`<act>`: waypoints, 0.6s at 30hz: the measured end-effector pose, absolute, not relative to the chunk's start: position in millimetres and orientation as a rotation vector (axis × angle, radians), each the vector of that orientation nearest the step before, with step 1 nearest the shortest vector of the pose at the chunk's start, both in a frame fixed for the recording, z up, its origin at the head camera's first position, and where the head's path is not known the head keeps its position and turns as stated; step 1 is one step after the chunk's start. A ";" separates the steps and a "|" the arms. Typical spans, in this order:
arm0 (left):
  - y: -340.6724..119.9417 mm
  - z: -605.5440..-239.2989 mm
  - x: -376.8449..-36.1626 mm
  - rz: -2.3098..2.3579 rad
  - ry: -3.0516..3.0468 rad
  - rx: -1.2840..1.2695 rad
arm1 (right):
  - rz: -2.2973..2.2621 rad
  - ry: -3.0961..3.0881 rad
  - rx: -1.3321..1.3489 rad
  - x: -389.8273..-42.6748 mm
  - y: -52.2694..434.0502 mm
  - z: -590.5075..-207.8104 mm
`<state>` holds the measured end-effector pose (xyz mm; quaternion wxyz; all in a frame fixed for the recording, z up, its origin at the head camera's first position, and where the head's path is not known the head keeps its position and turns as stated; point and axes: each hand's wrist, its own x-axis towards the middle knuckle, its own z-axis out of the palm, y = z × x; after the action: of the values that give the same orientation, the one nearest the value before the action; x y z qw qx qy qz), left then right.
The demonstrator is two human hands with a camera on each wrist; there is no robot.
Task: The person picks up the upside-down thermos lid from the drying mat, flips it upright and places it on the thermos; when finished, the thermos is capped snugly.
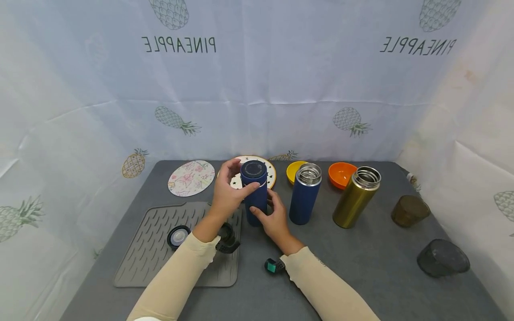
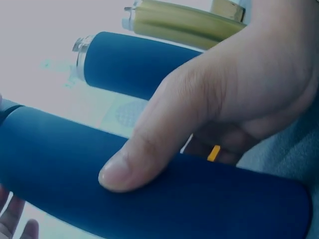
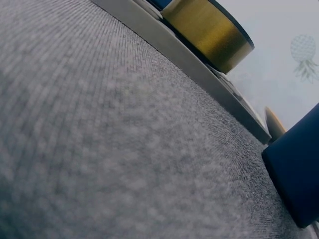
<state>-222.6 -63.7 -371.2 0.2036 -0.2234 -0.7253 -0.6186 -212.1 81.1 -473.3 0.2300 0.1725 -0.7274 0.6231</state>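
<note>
Both your hands grip one upright matte navy bottle (image 1: 257, 207).
Your left hand (image 1: 226, 191) curls round its top, thumb across the front by the thin bright seam below the flat, round cap (image 1: 254, 170); your right hand (image 1: 277, 218) wraps the smooth cylinder lower down, thumb pressed along its side. Just behind your left hand lies a round, star-printed plate (image 1: 271, 174); nearer you, below it, a ridged grey mat (image 1: 148, 249) carries a round black-rimmed lid (image 1: 178, 237) with a pale centre. Right of your right hand stands a second navy bottle (image 1: 304, 198) with a threaded steel mouth, then a metallic gold bottle (image 1: 353, 203), also steel-mouthed. Beyond them sit glossy yellow (image 1: 293, 170) and orange (image 1: 341, 173) bowls; far right on the grey worktop (image 1: 341, 276), two translucent dark cups (image 1: 443, 258).
</note>
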 end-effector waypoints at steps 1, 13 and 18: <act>-64.7 -370.3 -221.1 -1.717 -2.013 -0.623 | 1.711 -2.004 0.475 -212.1 81.4 -473.0; -72.7 -393.6 -234.0 -1.709 -2.097 -0.646 | 1.722 -1.995 0.471 -210.7 80.7 -471.0; -65.0 -396.5 -239.8 -1.838 -2.104 -0.679 | 1.706 -2.009 0.474 -210.0 80.9 -471.8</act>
<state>-239.8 -65.0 -396.5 0.1329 -0.2342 -0.7254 -0.6335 -210.0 80.9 -471.8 0.2300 0.1722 -0.7301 0.6200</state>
